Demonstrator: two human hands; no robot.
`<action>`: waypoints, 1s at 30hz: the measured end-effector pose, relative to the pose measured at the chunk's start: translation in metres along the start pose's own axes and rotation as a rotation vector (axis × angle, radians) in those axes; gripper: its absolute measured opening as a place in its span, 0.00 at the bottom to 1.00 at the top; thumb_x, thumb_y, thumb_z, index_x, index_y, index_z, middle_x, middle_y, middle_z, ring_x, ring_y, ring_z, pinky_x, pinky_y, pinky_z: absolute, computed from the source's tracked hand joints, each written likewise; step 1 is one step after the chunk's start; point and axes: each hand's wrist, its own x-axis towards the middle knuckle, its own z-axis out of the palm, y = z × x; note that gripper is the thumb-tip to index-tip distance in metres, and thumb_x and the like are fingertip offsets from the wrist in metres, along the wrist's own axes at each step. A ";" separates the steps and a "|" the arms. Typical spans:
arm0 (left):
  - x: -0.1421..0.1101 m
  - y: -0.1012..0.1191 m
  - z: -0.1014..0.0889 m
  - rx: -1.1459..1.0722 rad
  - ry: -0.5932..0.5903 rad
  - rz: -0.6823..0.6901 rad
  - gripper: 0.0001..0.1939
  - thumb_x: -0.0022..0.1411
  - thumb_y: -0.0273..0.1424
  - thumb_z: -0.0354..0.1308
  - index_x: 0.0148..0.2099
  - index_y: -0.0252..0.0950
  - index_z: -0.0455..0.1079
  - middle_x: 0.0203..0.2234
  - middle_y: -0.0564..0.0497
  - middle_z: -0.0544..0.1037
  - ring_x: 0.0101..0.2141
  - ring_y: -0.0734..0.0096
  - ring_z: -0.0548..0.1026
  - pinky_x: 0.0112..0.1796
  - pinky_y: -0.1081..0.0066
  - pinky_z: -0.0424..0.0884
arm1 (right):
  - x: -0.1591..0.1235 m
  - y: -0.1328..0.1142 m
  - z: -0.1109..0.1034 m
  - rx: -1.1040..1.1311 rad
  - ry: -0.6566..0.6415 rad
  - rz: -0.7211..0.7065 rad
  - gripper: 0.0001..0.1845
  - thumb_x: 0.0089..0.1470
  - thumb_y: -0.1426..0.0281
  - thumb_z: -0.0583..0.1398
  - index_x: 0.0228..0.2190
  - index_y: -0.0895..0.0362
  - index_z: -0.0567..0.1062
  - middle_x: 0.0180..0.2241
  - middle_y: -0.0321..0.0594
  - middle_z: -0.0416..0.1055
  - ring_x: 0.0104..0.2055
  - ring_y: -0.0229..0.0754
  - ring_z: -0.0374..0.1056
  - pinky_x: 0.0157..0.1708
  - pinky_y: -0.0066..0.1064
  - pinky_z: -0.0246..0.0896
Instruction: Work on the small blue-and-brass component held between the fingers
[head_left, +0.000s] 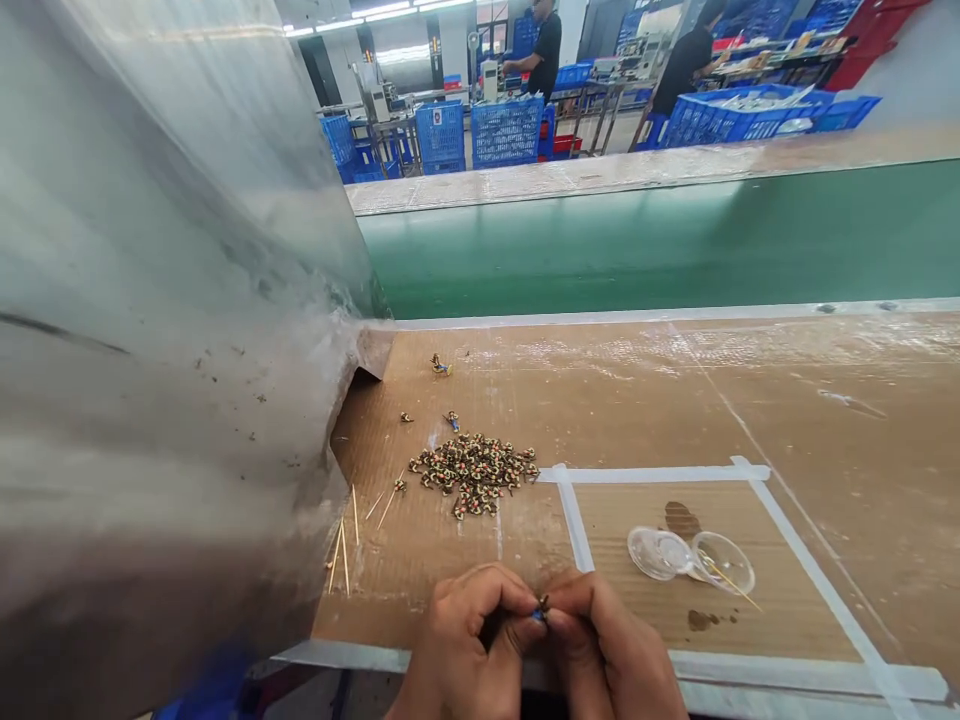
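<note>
My left hand [472,640] and my right hand [607,650] meet at the near edge of the cardboard-covered bench [750,400]. Both are pinched together on one tiny part [541,606], dark with a bit of blue. A heap of several similar small copper-and-dark parts [474,472] lies just beyond my hands. A few strays [441,366] sit farther back. Thin wooden sticks [343,545] lie to the left of the heap.
Two small clear plastic dishes [690,556] with a stick across one sit inside a white tape rectangle [571,520]. A large grey metal housing [165,350] fills the left side. A green conveyor belt [660,245] runs behind the bench. Blue crates [506,130] and two people stand far back.
</note>
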 end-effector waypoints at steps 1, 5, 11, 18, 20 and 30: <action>0.000 0.000 0.000 0.001 -0.002 0.004 0.06 0.62 0.25 0.62 0.32 0.40 0.73 0.27 0.56 0.80 0.30 0.70 0.78 0.35 0.72 0.68 | 0.000 -0.001 -0.001 -0.013 -0.005 0.004 0.18 0.74 0.59 0.51 0.32 0.51 0.69 0.25 0.32 0.70 0.23 0.38 0.64 0.25 0.29 0.57; 0.000 0.002 0.000 0.023 -0.018 0.002 0.07 0.62 0.23 0.62 0.32 0.40 0.71 0.28 0.56 0.79 0.30 0.70 0.78 0.36 0.71 0.68 | 0.001 -0.003 -0.004 -0.042 -0.035 0.037 0.18 0.74 0.57 0.51 0.32 0.50 0.69 0.24 0.32 0.68 0.21 0.39 0.62 0.24 0.30 0.55; 0.000 0.009 -0.002 0.033 -0.078 -0.028 0.08 0.62 0.23 0.60 0.32 0.39 0.69 0.28 0.54 0.79 0.31 0.66 0.77 0.36 0.68 0.68 | 0.003 -0.006 -0.011 -0.005 -0.094 0.079 0.19 0.72 0.54 0.53 0.30 0.50 0.68 0.21 0.31 0.65 0.20 0.40 0.59 0.25 0.31 0.58; -0.003 0.011 -0.001 0.076 -0.092 -0.047 0.08 0.64 0.25 0.60 0.32 0.39 0.68 0.27 0.54 0.77 0.30 0.67 0.75 0.35 0.68 0.66 | 0.007 -0.010 -0.013 -0.011 -0.136 0.004 0.17 0.74 0.59 0.52 0.32 0.50 0.69 0.25 0.31 0.68 0.23 0.38 0.61 0.25 0.29 0.55; -0.004 0.011 -0.001 0.078 -0.093 -0.064 0.08 0.64 0.25 0.61 0.32 0.39 0.68 0.27 0.54 0.77 0.31 0.67 0.75 0.36 0.67 0.66 | 0.007 -0.011 -0.014 -0.017 -0.131 -0.002 0.17 0.74 0.59 0.53 0.32 0.50 0.69 0.24 0.30 0.67 0.22 0.38 0.60 0.24 0.29 0.55; -0.001 0.012 -0.005 0.047 -0.088 -0.110 0.07 0.64 0.27 0.64 0.32 0.38 0.74 0.27 0.54 0.79 0.30 0.69 0.76 0.37 0.70 0.67 | 0.003 -0.005 -0.014 0.022 -0.123 0.108 0.21 0.72 0.53 0.53 0.32 0.51 0.72 0.22 0.32 0.66 0.22 0.38 0.60 0.24 0.29 0.56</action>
